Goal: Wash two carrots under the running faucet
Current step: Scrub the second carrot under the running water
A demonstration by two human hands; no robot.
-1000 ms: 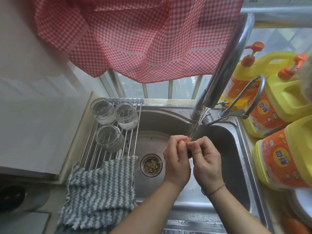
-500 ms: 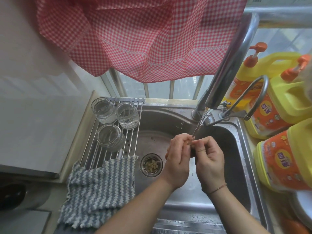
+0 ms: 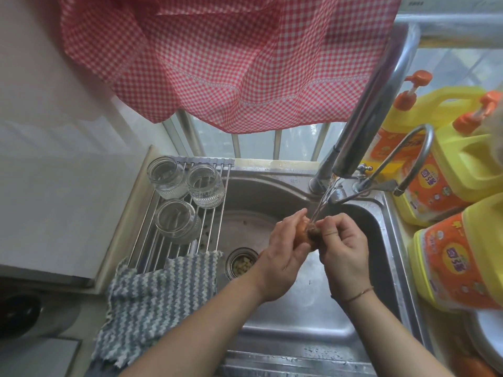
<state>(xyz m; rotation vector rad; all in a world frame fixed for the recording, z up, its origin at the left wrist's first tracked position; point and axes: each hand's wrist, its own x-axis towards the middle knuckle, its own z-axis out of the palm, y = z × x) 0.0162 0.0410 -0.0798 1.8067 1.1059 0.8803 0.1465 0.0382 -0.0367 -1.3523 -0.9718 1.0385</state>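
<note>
We hold one carrot (image 3: 306, 235) under the faucet (image 3: 367, 112) stream, left hand (image 3: 283, 257) and right hand (image 3: 343, 251) both grasping it above the sink (image 3: 272, 194); glasses (image 3: 187, 197) and cloth (image 3: 160, 289) sit left, detergent bottles (image 3: 449, 170) right.

Single head cam, wide-angle, close, looking fwd & down over sink (image 3: 272, 194) toward window

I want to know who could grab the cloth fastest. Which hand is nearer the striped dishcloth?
Left. The left hand holds the carrot over the sink, just right of the striped dishcloth; the right hand is beyond it, farther right.
</note>
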